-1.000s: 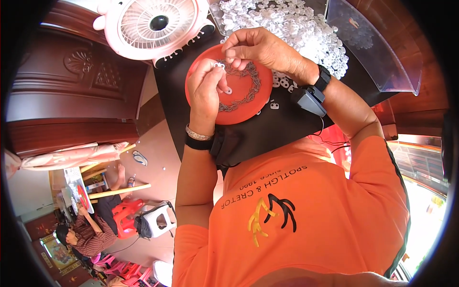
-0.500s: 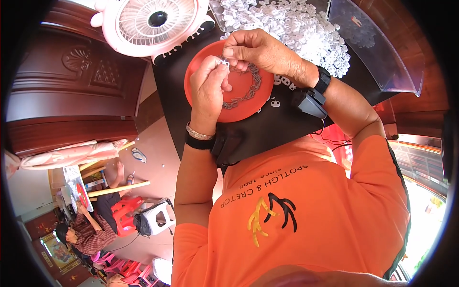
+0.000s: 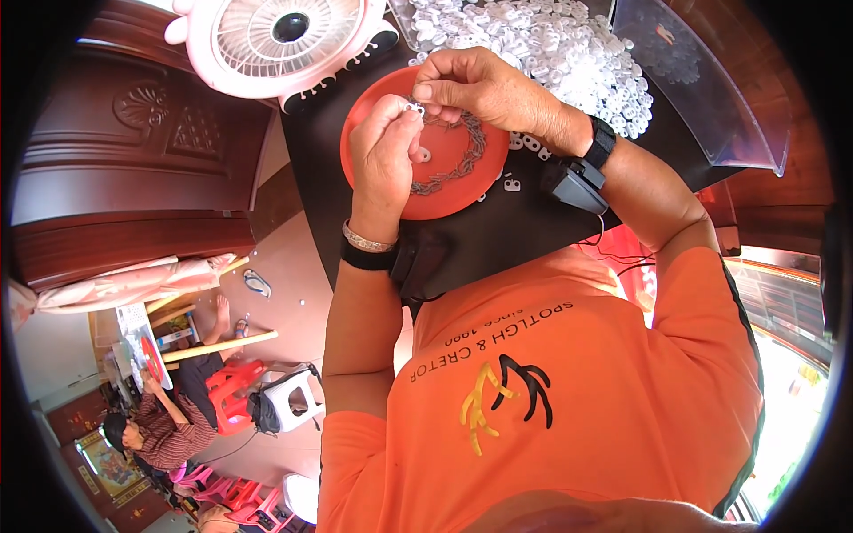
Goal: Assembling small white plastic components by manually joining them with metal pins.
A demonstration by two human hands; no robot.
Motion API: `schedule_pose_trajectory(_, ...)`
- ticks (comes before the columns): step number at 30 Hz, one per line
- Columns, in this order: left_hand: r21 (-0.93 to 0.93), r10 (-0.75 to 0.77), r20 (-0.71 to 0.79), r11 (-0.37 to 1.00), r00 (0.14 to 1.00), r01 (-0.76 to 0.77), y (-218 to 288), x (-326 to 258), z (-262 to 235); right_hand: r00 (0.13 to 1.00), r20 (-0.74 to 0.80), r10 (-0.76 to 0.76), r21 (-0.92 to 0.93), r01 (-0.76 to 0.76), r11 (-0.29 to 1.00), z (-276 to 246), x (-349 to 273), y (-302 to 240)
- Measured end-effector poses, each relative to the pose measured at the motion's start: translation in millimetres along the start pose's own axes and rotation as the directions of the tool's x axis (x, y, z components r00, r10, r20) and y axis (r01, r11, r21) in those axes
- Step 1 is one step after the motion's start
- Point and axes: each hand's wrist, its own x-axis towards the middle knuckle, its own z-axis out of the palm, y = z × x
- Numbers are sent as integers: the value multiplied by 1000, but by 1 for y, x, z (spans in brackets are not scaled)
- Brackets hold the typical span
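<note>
My left hand (image 3: 382, 155) is closed in a pinch on a small white plastic piece with two holes (image 3: 414, 107), held above a red round plate (image 3: 435, 206). Another white piece (image 3: 425, 155) shows by its lower fingers. Right beside it, my right hand (image 3: 484, 89) pinches thumb to forefinger at the held piece; whatever sits between those fingertips is too small to make out. On the plate lie many small grey metal-looking pieces (image 3: 471, 158), spread in a curved band. My hands hide part of the plate.
A big heap of white plastic pieces (image 3: 542, 53) lies at the back of the black table (image 3: 498, 240), beside a clear plastic bin (image 3: 711, 107). Loose pieces (image 3: 512, 185) lie right of the plate. A pink fan (image 3: 289, 31) stands back left. Another person (image 3: 169, 426) sits far left.
Both hands keep their pinches close together over the plate, with only slight finger movement. The whole view has shifted a little.
</note>
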Motion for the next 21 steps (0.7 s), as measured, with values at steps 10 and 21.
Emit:
schedule_pose_trajectory(10,-22,5,5,1000,1000,-5,-4,0,0,1000,-22,3,-8,-3,1000,5,-1,-2)
schedule_pose_trajectory(21,-75,24,-11,997,1000,-25,-9,-1,3,998,-56,-19,-56,16,998,12,-5,-5)
